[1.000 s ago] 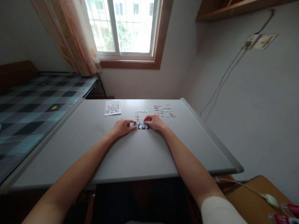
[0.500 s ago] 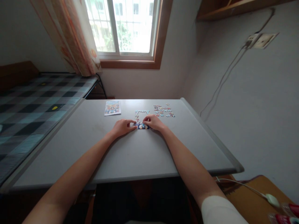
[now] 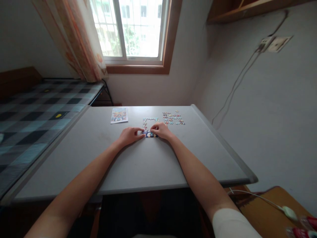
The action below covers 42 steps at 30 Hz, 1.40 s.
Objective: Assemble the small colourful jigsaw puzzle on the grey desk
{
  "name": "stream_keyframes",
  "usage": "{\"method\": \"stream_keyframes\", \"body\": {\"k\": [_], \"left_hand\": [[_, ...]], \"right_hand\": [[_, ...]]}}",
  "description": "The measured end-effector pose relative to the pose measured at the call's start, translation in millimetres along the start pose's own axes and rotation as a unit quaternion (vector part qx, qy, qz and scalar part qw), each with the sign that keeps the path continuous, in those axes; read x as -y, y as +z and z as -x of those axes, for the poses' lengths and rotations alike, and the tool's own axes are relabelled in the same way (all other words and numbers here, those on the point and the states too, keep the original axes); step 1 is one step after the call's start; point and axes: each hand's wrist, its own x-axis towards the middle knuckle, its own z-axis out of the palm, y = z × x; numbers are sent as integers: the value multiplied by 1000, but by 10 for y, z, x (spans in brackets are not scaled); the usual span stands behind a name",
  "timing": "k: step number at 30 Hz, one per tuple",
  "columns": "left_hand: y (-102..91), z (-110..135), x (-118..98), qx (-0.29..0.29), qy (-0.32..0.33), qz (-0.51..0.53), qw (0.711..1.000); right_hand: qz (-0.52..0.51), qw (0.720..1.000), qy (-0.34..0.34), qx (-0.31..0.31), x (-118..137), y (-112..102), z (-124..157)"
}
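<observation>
A partly joined jigsaw puzzle [image 3: 150,135] lies flat on the grey table, its frame put together and a dark blue and white strip filled along the near edge. My left hand [image 3: 130,135] rests at its lower left side, thumb and forefinger apart, their tips touching the border. Over the lower right part of the puzzle is my right hand [image 3: 161,130], its thumb and forefinger pinched on a small puzzle piece, mostly hidden by the fingertips. Several loose puzzle pieces [image 3: 170,117] are spread beyond the right hand.
A printed picture sheet [image 3: 119,115] lies at the back left of the table [image 3: 138,165]. A checked bed [image 3: 49,115] stands left. To the right are a wall with a hanging cable [image 3: 232,87] and a low wooden surface [image 3: 274,201].
My right hand has shifted very slightly left over the lower strip, still pinching. My left hand stays at the border. The whole view has moved a little.
</observation>
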Motion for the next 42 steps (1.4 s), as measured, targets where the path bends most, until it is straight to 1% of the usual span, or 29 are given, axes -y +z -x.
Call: {"method": "stream_keyframes", "body": {"k": [1,3,6,8,12,17,29,42], "left_hand": [[-2,1,2,0,1,0,1000],[0,0,12,-1,2,0,1000],[13,-5,34,-1,5,1,1000],[20,-8,42,1,4,-1,1000],[20,-10,38,5,0,-5,1000],[10,-10,25,8,1,-3,1000],[11,-6,19,2,6,6,1000],[4,-3,4,4,-3,5,1000]], "right_hand": [[-23,1000,5,-11,-26,-12,-9],[-46,997,26,-53,-95,-46,-27],[-14,991,68,-118,-211,-94,-41],[20,988,81,-129,-268,-106,-37],[57,989,89,-107,-295,-87,-22],[70,989,93,-89,-266,-74,-16],[72,991,81,-85,-277,-74,-13],[70,991,82,-84,-269,-77,-5]]}}
